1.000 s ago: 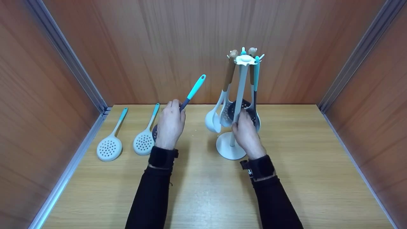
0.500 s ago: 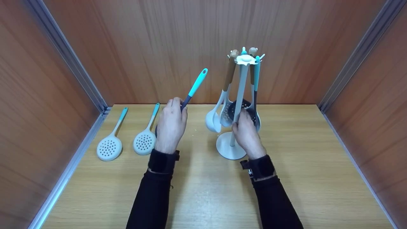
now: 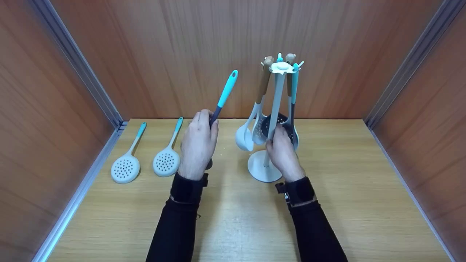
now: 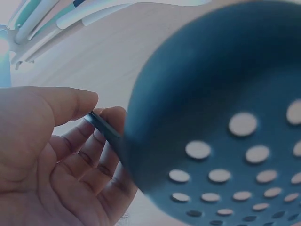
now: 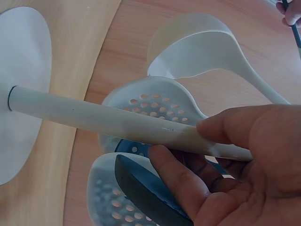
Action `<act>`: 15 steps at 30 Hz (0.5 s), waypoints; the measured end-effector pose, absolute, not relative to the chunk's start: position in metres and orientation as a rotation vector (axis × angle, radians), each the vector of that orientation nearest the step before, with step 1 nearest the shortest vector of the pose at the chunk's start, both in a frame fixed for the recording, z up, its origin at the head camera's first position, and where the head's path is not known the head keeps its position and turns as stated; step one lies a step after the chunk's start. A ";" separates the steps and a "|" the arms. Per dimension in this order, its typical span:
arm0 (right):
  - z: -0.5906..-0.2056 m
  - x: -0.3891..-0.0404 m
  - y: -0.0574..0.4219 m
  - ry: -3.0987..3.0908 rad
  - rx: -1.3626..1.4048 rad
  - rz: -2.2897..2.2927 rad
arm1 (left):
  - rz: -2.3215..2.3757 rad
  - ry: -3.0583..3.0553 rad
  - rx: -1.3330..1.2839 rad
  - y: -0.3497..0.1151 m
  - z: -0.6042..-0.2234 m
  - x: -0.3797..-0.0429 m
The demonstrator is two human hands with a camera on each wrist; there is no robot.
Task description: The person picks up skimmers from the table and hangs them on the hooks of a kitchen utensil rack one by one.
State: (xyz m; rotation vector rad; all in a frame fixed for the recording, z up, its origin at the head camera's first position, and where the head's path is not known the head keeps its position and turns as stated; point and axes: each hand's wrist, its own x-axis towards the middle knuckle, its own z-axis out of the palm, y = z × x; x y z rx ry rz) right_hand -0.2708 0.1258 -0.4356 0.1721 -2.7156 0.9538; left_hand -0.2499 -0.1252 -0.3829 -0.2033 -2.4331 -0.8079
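Note:
My left hand (image 3: 197, 145) pinches the neck of a dark skimmer (image 4: 164, 113) between thumb and fingers. The skimmer's turquoise handle (image 3: 228, 88) points up and right; its perforated bowl fills much of the left wrist view but is mostly hidden behind the hand in the head view. My right hand (image 3: 283, 153) grips the lower half of the white pole (image 5: 108, 117) of a utensil stand. From the stand's hooked top (image 3: 281, 67) hang a white ladle (image 3: 243, 138), a pale slotted utensil (image 5: 150, 96), dark perforated utensils and others partly covered by the right hand.
Two white skimmers with turquoise handles lie on the table's left, one further left (image 3: 125, 169) and one (image 3: 166, 162) beside my left hand. The stand's round white base (image 3: 259, 169) rests on the wooden table (image 3: 240, 218). Wood panels (image 3: 174, 54) enclose the back and sides.
My left hand has shifted slightly right, and the dark skimmer in it has risen, its handle turning more upright. The right hand has stayed on the pole.

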 end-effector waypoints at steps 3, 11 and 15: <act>-0.435 -0.271 0.125 -2.718 0.164 0.956 | -0.810 -2.431 -0.210 -0.123 -0.380 -0.246; -0.435 -0.271 0.125 -2.727 0.152 0.965 | -0.838 -2.438 -0.221 -0.117 -0.373 -0.237; -0.435 -0.270 0.124 -2.727 0.151 0.978 | -0.839 -2.428 -0.238 -0.114 -0.370 -0.234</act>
